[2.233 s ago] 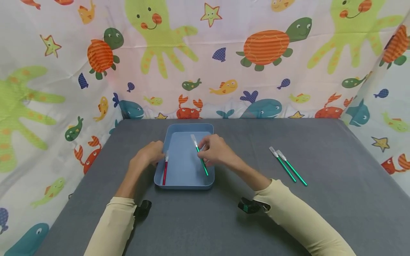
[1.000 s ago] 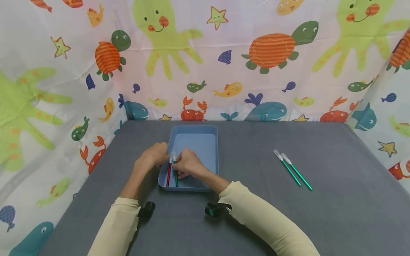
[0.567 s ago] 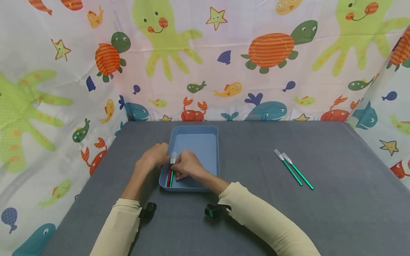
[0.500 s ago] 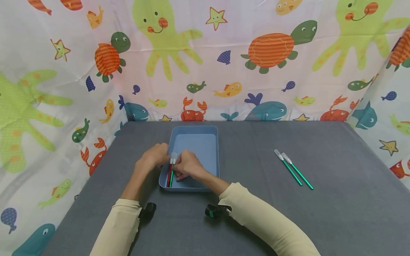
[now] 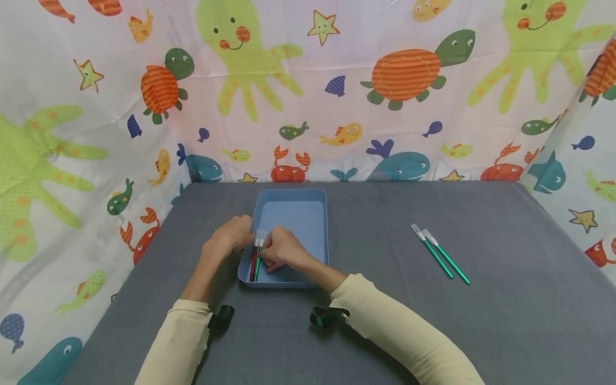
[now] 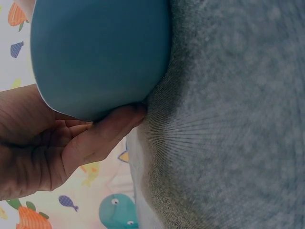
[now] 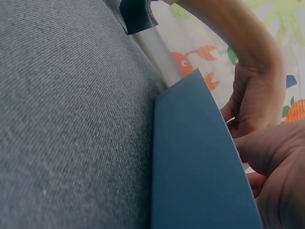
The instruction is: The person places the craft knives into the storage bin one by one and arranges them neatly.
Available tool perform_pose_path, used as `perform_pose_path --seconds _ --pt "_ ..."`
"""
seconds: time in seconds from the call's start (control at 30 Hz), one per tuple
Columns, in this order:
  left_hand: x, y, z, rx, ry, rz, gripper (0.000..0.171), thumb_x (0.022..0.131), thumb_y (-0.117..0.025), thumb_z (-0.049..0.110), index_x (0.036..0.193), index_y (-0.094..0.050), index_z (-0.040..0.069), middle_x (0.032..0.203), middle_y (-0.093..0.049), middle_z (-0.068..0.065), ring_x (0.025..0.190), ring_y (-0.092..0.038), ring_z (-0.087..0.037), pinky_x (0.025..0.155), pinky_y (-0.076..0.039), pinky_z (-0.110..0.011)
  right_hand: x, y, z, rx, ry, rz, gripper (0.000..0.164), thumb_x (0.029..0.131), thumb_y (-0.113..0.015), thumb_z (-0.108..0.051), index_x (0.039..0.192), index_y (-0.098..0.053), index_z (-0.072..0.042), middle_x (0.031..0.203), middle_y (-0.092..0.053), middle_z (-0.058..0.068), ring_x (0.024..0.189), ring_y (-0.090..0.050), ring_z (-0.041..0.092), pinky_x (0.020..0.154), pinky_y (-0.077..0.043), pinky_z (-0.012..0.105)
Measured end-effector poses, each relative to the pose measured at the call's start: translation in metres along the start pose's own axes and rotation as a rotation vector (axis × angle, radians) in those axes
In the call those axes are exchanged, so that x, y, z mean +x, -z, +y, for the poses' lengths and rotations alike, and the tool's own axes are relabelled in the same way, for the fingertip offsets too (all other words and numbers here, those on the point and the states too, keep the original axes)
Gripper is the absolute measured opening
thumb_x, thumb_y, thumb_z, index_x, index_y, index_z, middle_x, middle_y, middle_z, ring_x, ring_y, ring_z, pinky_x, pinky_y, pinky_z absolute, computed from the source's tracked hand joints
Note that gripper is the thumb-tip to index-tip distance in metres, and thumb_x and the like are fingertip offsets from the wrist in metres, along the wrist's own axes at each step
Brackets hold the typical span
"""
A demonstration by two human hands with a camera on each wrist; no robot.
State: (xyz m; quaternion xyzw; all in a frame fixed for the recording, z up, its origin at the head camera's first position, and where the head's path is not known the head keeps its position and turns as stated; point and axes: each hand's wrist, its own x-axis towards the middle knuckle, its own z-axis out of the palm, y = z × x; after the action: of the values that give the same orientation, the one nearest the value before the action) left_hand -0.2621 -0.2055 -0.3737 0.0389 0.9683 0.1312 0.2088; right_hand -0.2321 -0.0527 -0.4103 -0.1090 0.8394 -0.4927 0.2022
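Note:
The blue tray lies on the grey table. My left hand grips its left wall; in the left wrist view the thumb lies along the outside and the other fingers are largely hidden behind the wall. Inside the tray, a slim red pen-like tool with a clear cap lies along the left side. Right beside it is a green pen-like tool, also clear-capped, roughly parallel. My right hand reaches into the tray and pinches the green one's shaft; the fingertips are partly hidden. The tray wall blocks the tools in the right wrist view.
Two more green capped tools, one close beside the other, lie slanted on the table to the right. A printed sea-animal curtain encloses the back and sides. Each wrist carries a black camera, such as the right one.
My right hand has carried the green tool from over the tray's right half to the left side, setting it beside the red one. It has stayed nearly still lately; my left hand keeps its grip.

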Motion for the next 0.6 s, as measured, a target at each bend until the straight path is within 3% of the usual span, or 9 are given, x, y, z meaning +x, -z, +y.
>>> perform_pose_path --seconds 0.27,0.43,0.6 --pt "0.001 -0.001 0.003 -0.023 0.023 -0.032 0.028 0.106 -0.055 0.012 0.127 -0.06 -0.007 0.101 -0.068 -0.015 0.082 -0.067 -0.022 0.064 -0.056 -0.03 -0.012 0.018 0.006 -0.137 0.032 0.005 0.014 0.098 -0.07 -0.014 0.09 -0.074 -0.005 0.066 -0.068 0.007 0.059 -0.072 0.019 0.058 -0.061 0.029" --pt "0.002 -0.003 0.003 -0.028 0.025 -0.038 0.033 0.107 -0.055 0.013 0.134 -0.056 -0.008 0.11 -0.068 -0.019 0.086 -0.069 -0.022 0.071 -0.061 -0.033 -0.025 0.046 0.004 -0.169 0.043 0.077 0.015 0.1 -0.069 -0.019 0.102 -0.074 -0.005 0.074 -0.072 0.011 0.065 -0.075 0.024 0.062 -0.061 0.03" --pt "0.004 -0.003 0.0 -0.019 0.011 -0.019 0.033 0.107 -0.054 0.012 0.133 -0.057 -0.009 0.112 -0.068 -0.021 0.088 -0.07 -0.024 0.071 -0.061 -0.035 -0.04 0.077 0.005 -0.247 0.063 0.18 0.018 0.099 -0.071 -0.024 0.103 -0.076 -0.007 0.077 -0.073 0.008 0.066 -0.074 0.021 0.058 -0.054 0.025"
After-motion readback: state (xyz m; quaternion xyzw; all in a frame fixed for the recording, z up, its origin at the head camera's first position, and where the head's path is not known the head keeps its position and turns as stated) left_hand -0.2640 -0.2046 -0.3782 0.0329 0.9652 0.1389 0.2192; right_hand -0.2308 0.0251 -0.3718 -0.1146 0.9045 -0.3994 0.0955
